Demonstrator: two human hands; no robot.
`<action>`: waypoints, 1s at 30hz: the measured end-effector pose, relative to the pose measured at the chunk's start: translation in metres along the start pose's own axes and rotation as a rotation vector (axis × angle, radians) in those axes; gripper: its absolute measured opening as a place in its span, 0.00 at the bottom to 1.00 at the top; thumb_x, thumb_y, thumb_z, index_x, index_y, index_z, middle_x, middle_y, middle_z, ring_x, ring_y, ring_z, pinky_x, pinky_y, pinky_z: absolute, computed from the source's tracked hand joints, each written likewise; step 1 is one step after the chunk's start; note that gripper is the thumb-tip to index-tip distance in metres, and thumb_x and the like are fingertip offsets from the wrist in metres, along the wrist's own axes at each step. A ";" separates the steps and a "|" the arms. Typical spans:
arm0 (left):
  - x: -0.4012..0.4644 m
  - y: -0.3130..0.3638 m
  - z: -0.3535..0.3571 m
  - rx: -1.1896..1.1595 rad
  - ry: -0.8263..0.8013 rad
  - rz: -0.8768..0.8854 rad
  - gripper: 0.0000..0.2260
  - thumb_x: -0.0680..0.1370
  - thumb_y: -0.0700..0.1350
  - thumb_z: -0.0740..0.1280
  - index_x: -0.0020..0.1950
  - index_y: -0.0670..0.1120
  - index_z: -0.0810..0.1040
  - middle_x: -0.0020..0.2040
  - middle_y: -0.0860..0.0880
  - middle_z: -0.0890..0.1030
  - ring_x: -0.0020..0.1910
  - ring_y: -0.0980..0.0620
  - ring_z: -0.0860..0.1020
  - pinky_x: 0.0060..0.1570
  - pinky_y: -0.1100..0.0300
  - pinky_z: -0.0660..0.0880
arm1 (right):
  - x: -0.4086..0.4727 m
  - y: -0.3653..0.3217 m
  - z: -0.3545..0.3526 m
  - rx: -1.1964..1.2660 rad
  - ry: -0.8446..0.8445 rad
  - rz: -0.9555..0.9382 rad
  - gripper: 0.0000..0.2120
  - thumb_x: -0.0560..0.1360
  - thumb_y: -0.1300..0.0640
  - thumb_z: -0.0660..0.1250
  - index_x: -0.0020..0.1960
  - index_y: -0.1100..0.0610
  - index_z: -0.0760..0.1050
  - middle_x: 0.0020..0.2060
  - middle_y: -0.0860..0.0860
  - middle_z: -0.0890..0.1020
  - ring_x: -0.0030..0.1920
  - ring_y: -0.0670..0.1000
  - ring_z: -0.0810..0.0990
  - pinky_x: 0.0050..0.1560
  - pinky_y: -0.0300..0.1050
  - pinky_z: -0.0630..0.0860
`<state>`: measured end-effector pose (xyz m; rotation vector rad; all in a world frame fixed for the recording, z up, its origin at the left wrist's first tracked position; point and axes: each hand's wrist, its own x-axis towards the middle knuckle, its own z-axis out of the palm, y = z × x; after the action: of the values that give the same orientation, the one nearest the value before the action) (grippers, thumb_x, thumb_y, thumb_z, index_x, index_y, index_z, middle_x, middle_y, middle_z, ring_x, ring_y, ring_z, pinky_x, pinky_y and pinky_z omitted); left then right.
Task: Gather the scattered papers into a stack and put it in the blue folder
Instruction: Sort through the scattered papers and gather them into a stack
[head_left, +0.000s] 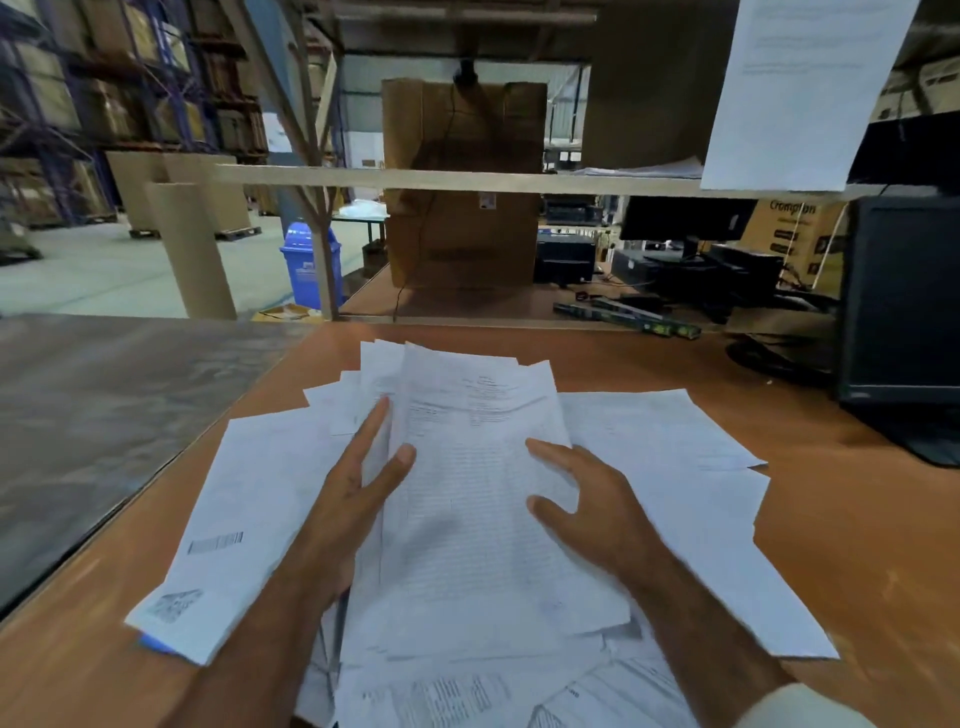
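A loose pile of white printed papers (467, 509) lies fanned across the brown table (831, 519). My left hand (353, 499) holds the left edge of the top sheets, thumb on top and fingers under or beside them. My right hand (587, 499) rests on the right side of the same sheets, fingers spread and fairly straight. More sheets spread out to the left (249, 519) and to the right (691, 467). Only a small blue corner of the blue folder (156, 644) peeks out from under the left sheet; the rest is hidden.
A black monitor (904, 312) stands at the table's right edge, with cables and dark equipment behind it. A grey surface (104, 415) adjoins the table on the left. A cardboard box (462, 182) stands beyond the far edge, under a shelf.
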<state>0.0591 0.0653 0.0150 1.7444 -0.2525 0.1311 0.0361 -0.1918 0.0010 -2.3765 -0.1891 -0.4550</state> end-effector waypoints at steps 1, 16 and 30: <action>0.000 0.001 -0.001 0.085 0.024 -0.023 0.36 0.73 0.69 0.65 0.79 0.68 0.55 0.80 0.64 0.57 0.78 0.56 0.60 0.77 0.44 0.59 | 0.000 -0.001 0.003 -0.008 0.011 -0.006 0.28 0.75 0.54 0.75 0.74 0.47 0.72 0.65 0.38 0.73 0.61 0.34 0.69 0.53 0.13 0.57; -0.003 -0.017 -0.004 -0.077 -0.132 0.044 0.22 0.78 0.29 0.67 0.61 0.53 0.86 0.64 0.63 0.81 0.65 0.62 0.78 0.64 0.61 0.76 | 0.000 -0.010 0.010 -0.090 -0.063 0.029 0.36 0.74 0.33 0.64 0.78 0.42 0.61 0.74 0.43 0.68 0.73 0.49 0.67 0.72 0.58 0.65; 0.011 -0.040 -0.030 -0.136 0.009 0.004 0.21 0.76 0.26 0.66 0.58 0.47 0.86 0.65 0.53 0.83 0.67 0.50 0.78 0.68 0.46 0.73 | -0.015 0.038 -0.038 -0.455 -0.193 0.507 0.41 0.71 0.24 0.61 0.76 0.46 0.64 0.75 0.48 0.69 0.74 0.55 0.67 0.72 0.63 0.62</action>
<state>0.0808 0.1005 -0.0152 1.6076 -0.2522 0.1221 0.0218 -0.2456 -0.0016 -2.7790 0.4725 -0.0220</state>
